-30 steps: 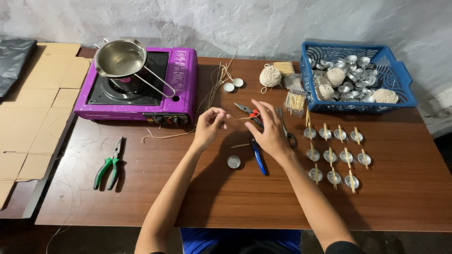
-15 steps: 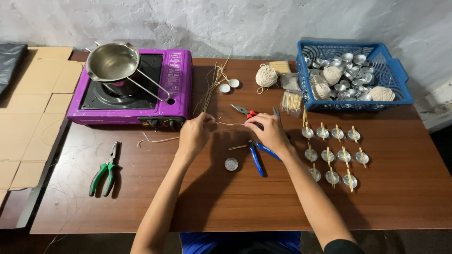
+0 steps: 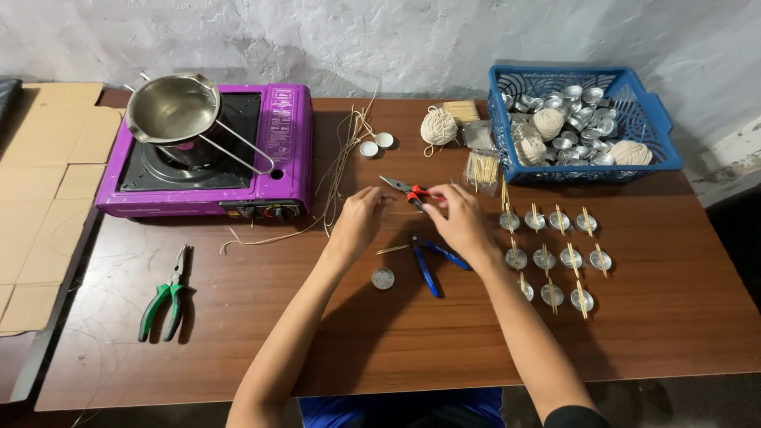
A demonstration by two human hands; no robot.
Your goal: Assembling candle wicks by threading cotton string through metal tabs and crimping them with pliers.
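Both my hands are over the middle of the brown table. My left hand has its fingertips pinched together on one end of a thin pale wick strand. My right hand pinches the other end, and its fingertips lie right over the red-handled pliers. The strand is barely visible between the hands. Blue-handled cutters lie just under my right hand. A small wooden stick and one empty metal cup lie below my left hand.
A purple camping stove with a steel pot stands at the back left. Green pliers lie front left. Loose wicks, twine ball. A blue basket holds cups and twine. Several cups with sticks sit at right.
My hands have drawn closer together and moved back toward the red pliers. The camera view has shifted slightly.
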